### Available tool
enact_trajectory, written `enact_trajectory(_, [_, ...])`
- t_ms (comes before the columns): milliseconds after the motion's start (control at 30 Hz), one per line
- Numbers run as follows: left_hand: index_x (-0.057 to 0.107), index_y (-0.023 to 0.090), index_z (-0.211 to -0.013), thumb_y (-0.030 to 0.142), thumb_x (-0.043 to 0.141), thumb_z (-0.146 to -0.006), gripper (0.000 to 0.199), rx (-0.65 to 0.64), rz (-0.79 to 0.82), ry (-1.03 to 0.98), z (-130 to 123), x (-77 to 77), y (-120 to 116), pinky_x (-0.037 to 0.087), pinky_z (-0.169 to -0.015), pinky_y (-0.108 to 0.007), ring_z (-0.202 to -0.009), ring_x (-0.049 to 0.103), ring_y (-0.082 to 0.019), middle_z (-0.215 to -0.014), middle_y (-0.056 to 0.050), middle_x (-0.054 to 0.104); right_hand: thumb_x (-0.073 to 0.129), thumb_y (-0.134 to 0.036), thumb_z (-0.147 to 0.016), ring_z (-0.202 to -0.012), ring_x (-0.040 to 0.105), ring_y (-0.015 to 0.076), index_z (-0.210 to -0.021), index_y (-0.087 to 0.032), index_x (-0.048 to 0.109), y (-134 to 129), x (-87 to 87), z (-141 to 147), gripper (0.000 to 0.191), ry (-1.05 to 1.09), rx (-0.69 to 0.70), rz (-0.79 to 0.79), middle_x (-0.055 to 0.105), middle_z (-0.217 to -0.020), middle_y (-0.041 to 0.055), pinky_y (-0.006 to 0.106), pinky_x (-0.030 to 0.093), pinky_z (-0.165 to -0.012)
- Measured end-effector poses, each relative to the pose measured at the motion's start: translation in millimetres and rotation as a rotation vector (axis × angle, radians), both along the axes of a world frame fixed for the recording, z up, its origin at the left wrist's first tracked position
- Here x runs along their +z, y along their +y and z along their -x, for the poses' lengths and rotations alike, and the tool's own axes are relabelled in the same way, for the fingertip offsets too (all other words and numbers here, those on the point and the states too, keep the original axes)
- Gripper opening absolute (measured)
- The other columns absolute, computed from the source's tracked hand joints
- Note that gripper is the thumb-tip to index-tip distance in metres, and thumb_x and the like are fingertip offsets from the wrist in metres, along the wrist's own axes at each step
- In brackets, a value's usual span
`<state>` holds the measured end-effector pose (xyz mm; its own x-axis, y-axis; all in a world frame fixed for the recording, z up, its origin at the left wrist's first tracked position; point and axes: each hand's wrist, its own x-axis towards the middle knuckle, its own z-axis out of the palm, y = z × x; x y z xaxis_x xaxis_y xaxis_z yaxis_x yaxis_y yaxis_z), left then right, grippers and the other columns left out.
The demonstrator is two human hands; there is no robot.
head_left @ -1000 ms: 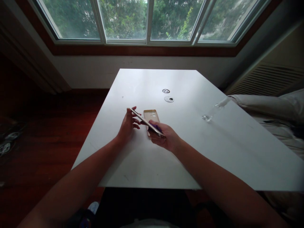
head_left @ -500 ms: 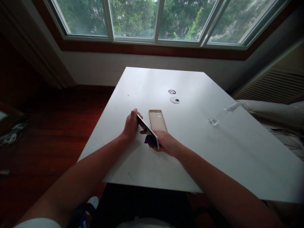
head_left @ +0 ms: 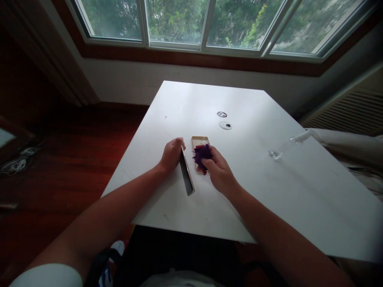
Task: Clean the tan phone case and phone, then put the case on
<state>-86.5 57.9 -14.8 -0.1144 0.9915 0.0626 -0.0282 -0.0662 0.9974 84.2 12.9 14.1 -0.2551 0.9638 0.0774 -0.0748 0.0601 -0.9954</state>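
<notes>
Left hand (head_left: pixel 172 154): closed around the far end of a slim phone (head_left: pixel 187 173), thumb side uppermost. The phone is tilted onto its narrow side, dark face turned to the person's left, free end pointing toward the near table edge; whether that end touches the surface cannot be told. Right hand (head_left: pixel 220 170): fingers bunched on a crumpled purple cloth (head_left: pixel 202 156), thumb pressed on top, just to the right of the phone and apart from it. Beneath the cloth, partly covered by it and by the right fingers, a tan phone case (head_left: pixel 200 139) lies on the white table (head_left: pixel 155 191), camera cutouts toward the far end; contact between cloth and case is unclear. Beyond the case, a round opening (head_left: pixel 222 114) and, slightly nearer, an oval-looking disc (head_left: pixel 225 125) with a dark notch. Farther right, a clear, transparent object (head_left: pixel 273 154) on the tabletop, its outline hard to resolve. Pale fabric (head_left: pixel 338 145) sits past the right table edge. Outward left: reddish wooden floor (head_left: pixel 68 171) with coiled light cables (head_left: pixel 14 165). A sliding window (head_left: pixel 176 22) stands beyond the far table edge, foliage visible through it.
</notes>
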Motion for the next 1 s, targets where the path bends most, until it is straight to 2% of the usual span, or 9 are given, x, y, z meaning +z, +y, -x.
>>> enact_trajectory(133, [0.049, 0.020, -0.063, 0.040, 0.048, -0.092, 0.034, -0.028, -0.069, 0.051, -1, 0.8, -2, 0.039, -0.062, -0.030, -0.061, 0.046, -0.016, -0.061, 0.000, 0.050, 0.071, -0.028, -0.089, -0.080, 0.067, 0.0157, -0.130, -0.027, 0.056, -5, -2.8, 3, 0.044, 0.006, -0.008, -0.082, 0.069, -0.108, 0.0044, 0.028, 0.057, -0.064])
enact_trajectory(233, [0.049, 0.020, -0.063, 0.036, 0.047, -0.090, 0.032, -0.035, -0.070, 0.071, -1, 1.3, -2, 0.038, -0.059, -0.029, -0.061, 0.046, -0.016, -0.060, 0.000, 0.049, 0.075, -0.032, -0.088, -0.081, 0.069, 0.0180, -0.120, -0.026, 0.063, -8, -3.3, 4, 0.035, -0.036, 0.001, -0.126, 0.071, -0.105, 0.0046, 0.033, 0.060, -0.070])
enact_trajectory(333, [0.049, 0.020, -0.062, 0.035, 0.047, -0.089, 0.031, -0.021, -0.089, 0.098, -1, 2.2, -2, 0.038, -0.061, -0.028, -0.062, 0.046, -0.016, -0.061, 0.000, 0.049, 0.074, -0.032, -0.089, -0.080, 0.068, 0.0192, -0.111, -0.026, 0.070, -10, -0.7, 3, 0.023, -0.140, 0.018, -0.212, 0.070, -0.098, 0.0056, 0.033, 0.059, -0.065])
enact_trajectory(500, [0.050, 0.020, -0.063, 0.032, 0.047, -0.089, 0.028, -0.028, -0.113, 0.141, -2, 3.4, -3, 0.040, -0.064, -0.028, -0.065, 0.047, -0.016, -0.063, -0.001, 0.050, 0.070, -0.030, -0.091, -0.087, 0.066, 0.0201, -0.110, -0.029, 0.076, -13, 6.3, 3, 0.019, -0.164, 0.016, -0.375, 0.065, -0.113, 0.0074, 0.032, 0.061, -0.061])
enact_trajectory(600, [0.052, 0.019, -0.064, 0.033, 0.046, -0.090, 0.030, -0.024, -0.126, 0.161, -2, 3.5, -2, 0.039, -0.065, -0.028, -0.066, 0.046, -0.016, -0.064, -0.001, 0.050, 0.072, -0.027, -0.090, -0.099, 0.067, 0.0239, -0.105, -0.029, 0.076, -14, 8.5, 3, 0.016, -0.160, -0.068, -0.418, 0.068, -0.110, 0.0070, 0.040, 0.063, -0.080])
enact_trajectory(700, [0.052, 0.019, -0.064, 0.034, 0.046, -0.091, 0.031, -0.027, -0.113, 0.168, -3, 4.8, -3, 0.038, -0.064, -0.029, -0.065, 0.045, -0.016, -0.063, 0.000, 0.049, 0.077, -0.027, -0.087, -0.108, 0.066, 0.0265, -0.099, -0.029, 0.073, -15, 6.7, 3, 0.012, -0.152, -0.125, -0.408, 0.071, -0.111, 0.0067, 0.047, 0.058, -0.093])
enact_trajectory(833, [0.051, 0.020, -0.063, 0.032, 0.045, -0.089, 0.030, -0.045, -0.109, 0.180, -3, 7.1, -5, 0.035, -0.062, -0.029, -0.064, 0.044, -0.016, -0.062, 0.000, 0.047, 0.080, -0.028, -0.084, -0.101, 0.068, 0.0247, -0.095, -0.028, 0.070, -16, 3.5, 5, 0.015, -0.131, -0.124, -0.330, 0.072, -0.110, 0.0060, 0.045, 0.060, -0.089])
enact_trajectory(1000, [0.051, 0.019, -0.064, 0.033, 0.046, -0.091, 0.031, -0.035, -0.109, 0.179, -3, 5.5, -4, 0.036, -0.063, -0.029, -0.066, 0.045, -0.016, -0.063, 0.000, 0.049, 0.081, -0.026, -0.083, -0.104, 0.067, 0.0205, -0.094, -0.027, 0.063, -19, 9.6, 8, 0.021, 0.020, -0.143, -0.313, 0.067, -0.113, 0.0037, 0.040, 0.060, -0.094])
